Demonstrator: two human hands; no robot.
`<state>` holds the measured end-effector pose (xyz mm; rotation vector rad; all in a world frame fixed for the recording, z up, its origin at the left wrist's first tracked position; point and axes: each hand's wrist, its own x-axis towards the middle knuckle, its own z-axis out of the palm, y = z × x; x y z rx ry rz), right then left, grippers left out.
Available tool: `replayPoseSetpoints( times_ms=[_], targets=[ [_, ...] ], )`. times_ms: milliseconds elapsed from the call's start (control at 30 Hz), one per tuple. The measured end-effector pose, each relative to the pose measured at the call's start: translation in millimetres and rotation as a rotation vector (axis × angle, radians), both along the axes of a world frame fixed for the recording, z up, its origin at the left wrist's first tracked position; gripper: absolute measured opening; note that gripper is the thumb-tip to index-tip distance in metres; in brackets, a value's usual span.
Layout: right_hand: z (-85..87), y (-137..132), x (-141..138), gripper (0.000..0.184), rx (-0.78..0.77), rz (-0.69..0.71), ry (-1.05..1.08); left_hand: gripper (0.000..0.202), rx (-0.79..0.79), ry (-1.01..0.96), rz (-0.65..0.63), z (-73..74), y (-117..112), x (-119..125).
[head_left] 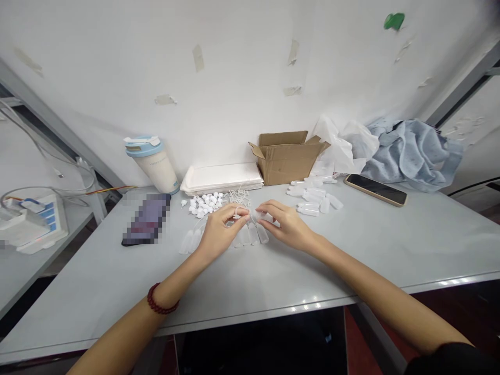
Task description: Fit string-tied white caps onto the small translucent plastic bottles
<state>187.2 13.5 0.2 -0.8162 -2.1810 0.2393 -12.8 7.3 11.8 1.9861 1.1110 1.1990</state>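
My left hand [219, 229] pinches a thin white tube or cord [237, 209] that loops up over the fingers. Close by on the right, the fingers of my right hand [288, 225] are closed on a small translucent bottle [264, 215], its end pointing toward my left fingertips. Under and beside both hands lies a row of similar translucent bottles [190, 241], partly covered by my left hand. Beyond my left hand are a heap of small white caps [204, 204] and a tangle of thin white pieces [239, 195]. More loose clear bottles [313, 195] lie right of my right hand.
Along the wall stand a tilted tumbler [154, 166], a stack of white sheets or envelopes [222, 177], an open cardboard box [289, 164], white plastic bags [336, 146] and blue cloth [414, 153]. A phone [377, 190] lies right; a blurred dark item [148, 219] lies left.
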Motion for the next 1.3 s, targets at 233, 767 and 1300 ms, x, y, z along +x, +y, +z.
replayPoseSetpoints(
  times_ms=[233, 767, 1300],
  targets=[
    [-2.6, -3.0, -3.7, 0.020, 0.073, 0.014, 0.014, 0.011, -0.115, -0.019, 0.035, 5.1, -4.6, 3.6],
    [-1.7, -7.0, -6.0, 0.019, 0.081, 0.020, 0.069, 0.025, -0.313, -0.170, 0.017, 3.4, -1.6, 2.3],
    [-4.8, -9.2, -9.2, 0.027, 0.124, 0.052, 0.041, 0.024, -0.297, -0.065, -0.009, 10.2, -7.2, 6.5]
  ],
)
